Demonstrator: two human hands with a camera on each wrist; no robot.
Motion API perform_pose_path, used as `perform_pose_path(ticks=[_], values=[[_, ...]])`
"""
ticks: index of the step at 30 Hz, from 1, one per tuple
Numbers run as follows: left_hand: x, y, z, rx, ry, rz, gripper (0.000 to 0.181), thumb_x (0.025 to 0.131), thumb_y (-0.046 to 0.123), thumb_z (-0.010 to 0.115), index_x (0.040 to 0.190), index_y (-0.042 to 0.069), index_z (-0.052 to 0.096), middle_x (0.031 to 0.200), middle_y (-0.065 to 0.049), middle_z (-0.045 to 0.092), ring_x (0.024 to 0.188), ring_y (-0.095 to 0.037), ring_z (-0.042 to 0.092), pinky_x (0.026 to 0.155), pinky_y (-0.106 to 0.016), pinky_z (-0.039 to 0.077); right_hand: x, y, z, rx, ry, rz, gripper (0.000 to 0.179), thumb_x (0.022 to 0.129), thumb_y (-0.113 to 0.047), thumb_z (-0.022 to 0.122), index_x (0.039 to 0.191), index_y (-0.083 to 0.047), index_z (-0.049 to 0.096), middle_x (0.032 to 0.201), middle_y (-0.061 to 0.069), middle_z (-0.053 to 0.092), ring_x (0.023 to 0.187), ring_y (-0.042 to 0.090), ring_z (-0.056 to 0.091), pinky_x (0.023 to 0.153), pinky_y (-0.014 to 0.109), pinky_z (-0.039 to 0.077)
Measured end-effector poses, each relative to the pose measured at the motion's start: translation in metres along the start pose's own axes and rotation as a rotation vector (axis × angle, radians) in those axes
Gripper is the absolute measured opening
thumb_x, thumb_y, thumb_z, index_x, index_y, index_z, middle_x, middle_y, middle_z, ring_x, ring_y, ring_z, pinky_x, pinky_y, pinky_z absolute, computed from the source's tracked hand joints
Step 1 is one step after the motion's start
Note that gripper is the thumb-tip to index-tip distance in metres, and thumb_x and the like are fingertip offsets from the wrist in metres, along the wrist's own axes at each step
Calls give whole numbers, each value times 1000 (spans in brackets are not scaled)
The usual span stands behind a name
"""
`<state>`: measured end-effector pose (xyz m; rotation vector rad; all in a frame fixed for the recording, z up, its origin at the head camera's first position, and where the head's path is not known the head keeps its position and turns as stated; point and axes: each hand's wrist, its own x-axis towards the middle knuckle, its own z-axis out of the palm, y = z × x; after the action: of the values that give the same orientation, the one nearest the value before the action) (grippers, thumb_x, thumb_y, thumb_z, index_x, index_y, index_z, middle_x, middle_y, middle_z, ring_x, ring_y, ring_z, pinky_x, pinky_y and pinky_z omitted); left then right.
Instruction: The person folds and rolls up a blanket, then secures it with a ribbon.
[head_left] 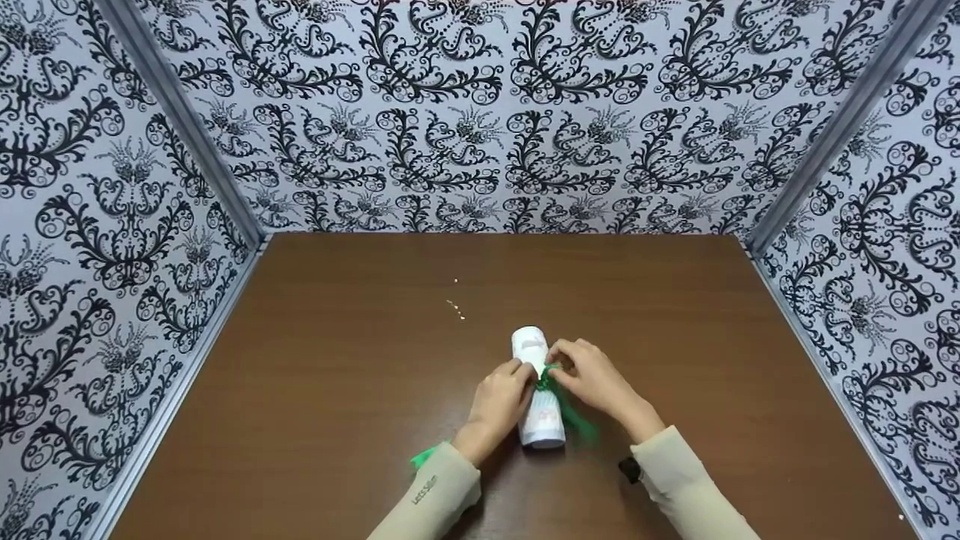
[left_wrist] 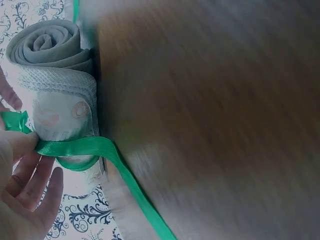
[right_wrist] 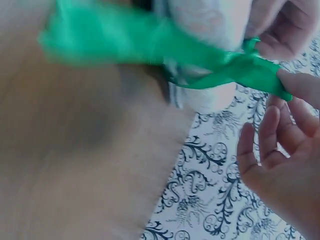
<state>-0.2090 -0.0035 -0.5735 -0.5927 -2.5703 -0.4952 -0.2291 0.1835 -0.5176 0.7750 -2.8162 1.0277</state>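
Note:
A white roll (head_left: 530, 346) with faint prints, which looks like a rolled diaper, lies on the brown table. Its spiral end shows in the left wrist view. Green ribbon (left_wrist: 77, 147) goes round its middle, where the strands cross at a small knot or loop (right_wrist: 235, 64). My left hand (head_left: 499, 397), at the roll's left side, pinches the ribbon between thumb and finger. From the right side my right hand (head_left: 598, 379) pinches another part of it, the other fingers loosely bent. One loose ribbon tail trails to the right of the roll, another shows beside the left sleeve.
Several tiny white crumbs (head_left: 456, 306) lie on the table (head_left: 337, 337) beyond the roll. Patterned black-and-white walls (head_left: 450, 135) stand at the back and both sides. A small black object (head_left: 629, 470) sits by the right cuff.

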Motion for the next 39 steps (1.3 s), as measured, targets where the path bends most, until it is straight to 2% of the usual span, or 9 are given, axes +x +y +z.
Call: perform_pose_path(ticks=[4, 8, 13, 18, 22, 26, 29, 34, 39], values=[[-1, 0, -2, -102, -96, -91, 12, 90, 17, 73, 96, 15, 63, 94, 1, 60, 86, -16, 64, 73, -29, 56, -4, -2, -14, 56, -138, 59, 15, 93, -13, 69, 107, -9, 70, 74, -3, 59, 65, 6, 47, 60, 21, 41], [-2, -1, -3, -202, -174, -198, 15, 93, 20, 70, 100, 13, 58, 103, -2, 54, 90, -17, 62, 77, -30, 55, -8, 0, -25, 71, -257, 104, 9, 92, -14, 70, 97, -7, 73, 69, -2, 58, 59, 6, 44, 56, 20, 38], [-2, -4, -3, -311, -285, -325, 21, 96, 25, 65, 104, 11, 51, 104, -4, 49, 78, -15, 57, 68, -29, 52, -11, 5, -26, 132, -187, 72, 10, 93, -20, 71, 87, -13, 67, 86, 1, 61, 75, 9, 55, 68, 23, 47], [-2, -8, -4, -438, -411, -443, 25, 99, 31, 61, 108, 10, 51, 96, -4, 59, 76, -14, 57, 67, -30, 50, -11, 7, -22, 337, -129, 69, 16, 96, -23, 67, 89, -9, 63, 103, 6, 68, 96, 17, 66, 88, 35, 53], [-3, -11, -7, -567, -457, -498, 26, 99, 36, 59, 101, 10, 55, 81, -1, 60, 68, -13, 54, 61, -28, 44, -11, 7, -22, 484, -96, 82, 19, 96, -18, 66, 92, -1, 60, 90, 1, 63, 83, 8, 60, 80, 26, 50], [-4, -15, -11, -663, -442, -477, 25, 101, 31, 57, 89, 8, 60, 70, 4, 51, 60, -10, 46, 57, -24, 38, -11, 8, -25, 545, -50, 79, 15, 96, -11, 65, 97, 4, 61, 75, -6, 55, 65, 3, 50, 63, 20, 45], [-4, -20, -14, -710, -434, -441, 23, 101, 22, 58, 86, 6, 64, 66, 5, 49, 56, -8, 44, 55, -21, 37, -12, 8, -30, 507, -13, 81, 13, 96, -12, 66, 98, 2, 65, 75, -3, 61, 62, 1, 51, 59, 20, 46], [-5, -28, -22, -778, -448, -444, 19, 100, 16, 58, 88, 3, 67, 67, 4, 51, 51, -8, 45, 51, -21, 39, -16, 6, -46, 319, 7, 99, 12, 92, -20, 71, 95, -8, 71, 84, 6, 68, 66, 4, 52, 61, 19, 45], [-6, -37, -30, -815, -490, -457, 20, 101, 16, 56, 92, 2, 67, 74, -12, 63, 50, -11, 46, 50, -23, 42, -23, 11, -62, 148, -34, 155, 10, 91, -24, 73, 89, -14, 72, 81, 3, 70, 66, 9, 48, 61, 21, 41]])
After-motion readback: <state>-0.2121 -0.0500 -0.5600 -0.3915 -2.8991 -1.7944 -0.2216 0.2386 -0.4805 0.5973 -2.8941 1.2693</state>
